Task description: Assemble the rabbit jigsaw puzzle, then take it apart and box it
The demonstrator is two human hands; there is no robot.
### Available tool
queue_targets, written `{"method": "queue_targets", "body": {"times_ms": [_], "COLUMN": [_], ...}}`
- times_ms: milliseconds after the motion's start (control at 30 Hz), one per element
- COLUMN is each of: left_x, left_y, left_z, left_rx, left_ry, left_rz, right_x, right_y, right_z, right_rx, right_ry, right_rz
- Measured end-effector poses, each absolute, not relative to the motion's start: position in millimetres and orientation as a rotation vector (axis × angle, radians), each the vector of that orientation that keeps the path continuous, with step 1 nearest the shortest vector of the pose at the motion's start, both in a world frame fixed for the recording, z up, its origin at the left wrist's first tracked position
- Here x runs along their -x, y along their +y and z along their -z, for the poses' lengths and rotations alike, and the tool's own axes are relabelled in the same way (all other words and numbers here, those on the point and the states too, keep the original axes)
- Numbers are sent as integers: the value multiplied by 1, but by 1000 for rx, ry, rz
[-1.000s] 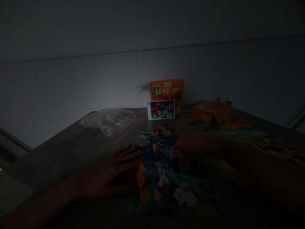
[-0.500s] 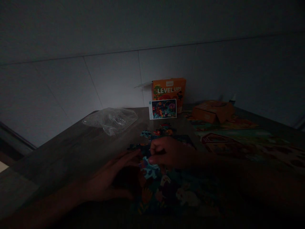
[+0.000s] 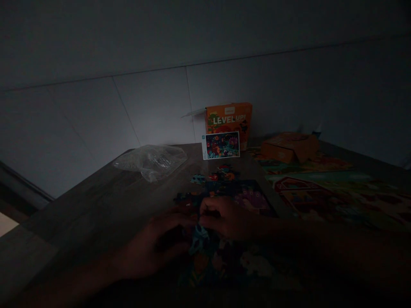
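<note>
Super dark, but the right hand point(image 3: 229, 218) is pinching a light blue puzzle piece point(image 3: 199, 239) over the puzzle point(image 3: 257, 262) toward the table's point(image 3: 105, 209) near edge. Its long axis is seemingly running toward the far edge, leaning a bit right. The left hand point(image 3: 150, 244) is arching beside it, thumb and fingers apart; both hands are blocking some of the puzzle. A plastic bag point(image 3: 152, 162) is lying near the far left corner. By the far edge, a picture card point(image 3: 221, 145) is partly covering an orange box point(image 3: 229, 122) reading "LEVEL UP!"

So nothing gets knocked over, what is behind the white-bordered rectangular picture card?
An upright orange cardboard box lettered LEVEL UP! stands behind the card, its upper front showing. The card hides most of the box's lower front.
</note>
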State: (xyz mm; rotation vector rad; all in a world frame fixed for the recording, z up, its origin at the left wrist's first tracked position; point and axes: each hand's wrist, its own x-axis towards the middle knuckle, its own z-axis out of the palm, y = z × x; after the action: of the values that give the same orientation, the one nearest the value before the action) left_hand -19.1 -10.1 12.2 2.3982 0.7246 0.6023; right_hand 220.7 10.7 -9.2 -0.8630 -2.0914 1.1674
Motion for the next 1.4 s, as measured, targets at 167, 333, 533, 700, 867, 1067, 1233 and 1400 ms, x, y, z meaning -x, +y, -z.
{"method": "queue_targets", "body": {"times_ms": [167, 333, 533, 700, 867, 1067, 1233, 1400], "left_x": [24, 30, 36, 32, 29, 40, 42, 41], "left_y": [-10, -5, -11, -29, -29, -20, -19, -19], "left_z": [-20, -43, -57, -55, -53, -67, -70, -68], "left_rx": [-2271, -2403, -2520, -2634, -2585, -2561, -2574, -2558], "left_ry": [916, 753, 892, 949, 766, 615, 607, 586], "left_rz": [-649, -352, -279, -167, -58, 30, 93, 48], "right_x": [-223, -224, -223, -222, -223, -223, -222, -222], "right_y": [10, 8, 5, 5, 6, 8, 7, 6], "right_z": [9, 4, 0, 3, 8, 11, 7, 4], "right_rx": [733, 747, 797, 848, 874, 879, 878, 869], "right_ry": [-2219, -2259, -2281, -2298, -2324, -2351, -2343, -2359], "right_rz": [-1140, -1129, -1115, -1094, -1025, -970, -982, -957]}}
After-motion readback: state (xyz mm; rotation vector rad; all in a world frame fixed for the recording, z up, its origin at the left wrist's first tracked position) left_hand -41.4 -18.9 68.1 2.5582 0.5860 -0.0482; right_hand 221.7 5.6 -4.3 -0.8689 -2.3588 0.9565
